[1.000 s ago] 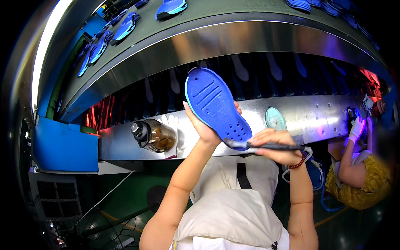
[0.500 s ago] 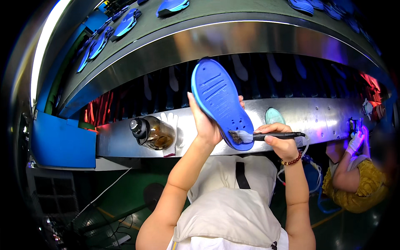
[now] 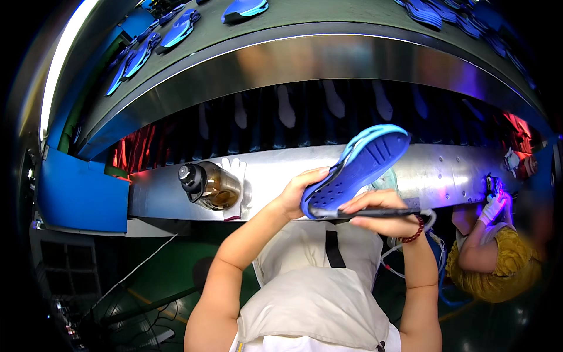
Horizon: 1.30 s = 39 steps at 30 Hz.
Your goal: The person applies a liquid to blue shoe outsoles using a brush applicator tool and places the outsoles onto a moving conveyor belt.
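My left hand (image 3: 298, 192) grips the lower end of a blue shoe sole (image 3: 360, 167) with a lighter blue sidewall. The sole is held up over the metal bench, tilted, its far end pointing up and right. Small holes and grooves show on its inner face. In my right hand (image 3: 387, 220) is a brush (image 3: 375, 213) with a black handle and a thin hose at its rear. Its tip meets the near end of the sole, where the bristles are barely visible. A pale green sole-shaped piece (image 3: 389, 183) lies behind the blue sole, partly covered.
A dark-capped bottle (image 3: 221, 189) of brown liquid stands left on the metal bench (image 3: 267, 176), beside a white glove (image 3: 236, 169). Above, a green conveyor (image 3: 328, 13) carries several blue soles (image 3: 245, 9). A co-worker (image 3: 492, 258) works at the right.
The sole has swung from nearly upright to leaning right, its inner face now at a steep angle. My left hand has turned with it, and the brush has shifted lower along the near end.
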### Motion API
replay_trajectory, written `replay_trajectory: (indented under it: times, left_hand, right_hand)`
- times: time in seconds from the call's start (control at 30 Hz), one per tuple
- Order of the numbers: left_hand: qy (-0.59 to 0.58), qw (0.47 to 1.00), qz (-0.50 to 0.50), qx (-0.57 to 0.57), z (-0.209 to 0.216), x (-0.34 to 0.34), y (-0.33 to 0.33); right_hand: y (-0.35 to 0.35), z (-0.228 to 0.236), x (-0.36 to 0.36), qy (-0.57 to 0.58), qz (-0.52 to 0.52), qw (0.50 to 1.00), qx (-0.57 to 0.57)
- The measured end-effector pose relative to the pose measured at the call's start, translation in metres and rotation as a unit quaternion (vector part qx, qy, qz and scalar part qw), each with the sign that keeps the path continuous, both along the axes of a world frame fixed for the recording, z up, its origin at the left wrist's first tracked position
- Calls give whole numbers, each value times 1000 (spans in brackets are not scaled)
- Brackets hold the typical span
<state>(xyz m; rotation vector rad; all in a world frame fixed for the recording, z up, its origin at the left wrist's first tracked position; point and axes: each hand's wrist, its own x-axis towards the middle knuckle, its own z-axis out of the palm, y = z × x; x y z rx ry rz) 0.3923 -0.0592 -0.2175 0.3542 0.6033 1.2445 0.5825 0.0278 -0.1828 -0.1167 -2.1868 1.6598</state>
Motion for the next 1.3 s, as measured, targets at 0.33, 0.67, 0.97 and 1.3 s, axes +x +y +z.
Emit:
replay_trajectory:
  times: [0.33,0.67,0.97,1.3]
  left_hand:
    - [253,949,-184,-28,23,-21,3]
    - [232,964,-117,-49,20,-39,-13]
    - [228,970,-70,53,16,-72,-26]
    - [-124,992,38,1,-62,3,9]
  right_hand:
    - [19,19,7,-41,113,990,71]
    - [26,16,16,-65,110,986,103]
    - [17,9,16,-34,-15,998,52]
    - [8,-29,-2,-84,-176,974,-116]
